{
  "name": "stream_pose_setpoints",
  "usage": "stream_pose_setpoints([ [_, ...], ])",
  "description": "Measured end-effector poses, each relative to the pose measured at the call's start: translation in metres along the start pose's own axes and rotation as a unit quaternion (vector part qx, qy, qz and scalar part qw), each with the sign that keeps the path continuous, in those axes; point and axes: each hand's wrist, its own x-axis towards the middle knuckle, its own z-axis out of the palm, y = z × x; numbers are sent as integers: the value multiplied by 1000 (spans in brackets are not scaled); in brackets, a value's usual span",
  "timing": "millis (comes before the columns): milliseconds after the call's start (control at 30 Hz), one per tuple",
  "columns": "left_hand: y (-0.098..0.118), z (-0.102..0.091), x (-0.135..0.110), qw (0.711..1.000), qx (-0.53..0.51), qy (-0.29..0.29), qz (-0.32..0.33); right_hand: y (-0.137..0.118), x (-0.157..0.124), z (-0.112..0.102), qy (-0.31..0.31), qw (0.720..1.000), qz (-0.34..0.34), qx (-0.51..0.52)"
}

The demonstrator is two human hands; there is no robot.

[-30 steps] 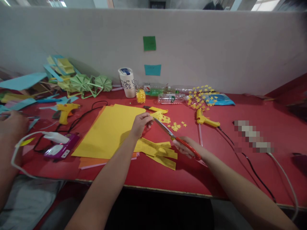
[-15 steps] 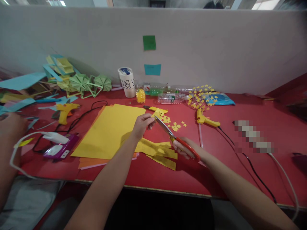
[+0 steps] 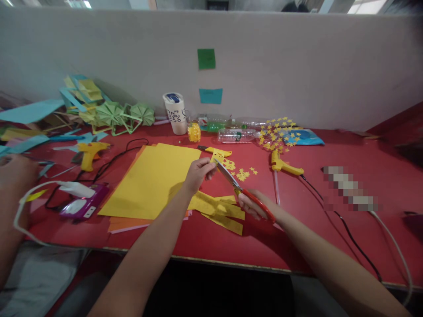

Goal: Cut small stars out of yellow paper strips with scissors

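Between thumb and fingers, my left hand (image 3: 199, 173) pinches a small piece of yellow paper (image 3: 217, 155). My right hand (image 3: 253, 204) is closed round the handles of red-handled scissors (image 3: 257, 204), whose blades point up and left and meet the yellow piece beside my left fingertips. Just beyond the blades lies a scatter of cut yellow paper stars (image 3: 243, 174). A yellow utility knife (image 3: 215, 151) rests behind my left hand. Under my left forearm is a stack of yellow sheets (image 3: 145, 180), with yellow paper strips (image 3: 228, 211) to its right.
A yellow glue gun (image 3: 284, 166) lies right of the stars, its black cord running off the front edge. Plastic bottles (image 3: 235, 135), a white tumbler (image 3: 175, 113) and a star-covered bunch (image 3: 279, 132) line the back. At left are a purple power strip (image 3: 84, 204) and another person's arm (image 3: 15, 193).
My left hand and the yellow piece have shifted very slightly to the right. The scissors stay at the piece, with almost no other movement.
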Motion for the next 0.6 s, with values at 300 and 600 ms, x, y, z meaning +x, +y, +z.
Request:
stream_pose_setpoints([
  [300,-7,0,2,1000,-26,0,-10,-3,-2,5,8,1000,5,30],
  [600,-6,0,2,999,-30,0,-17,-3,-2,5,5,1000,10,27],
])
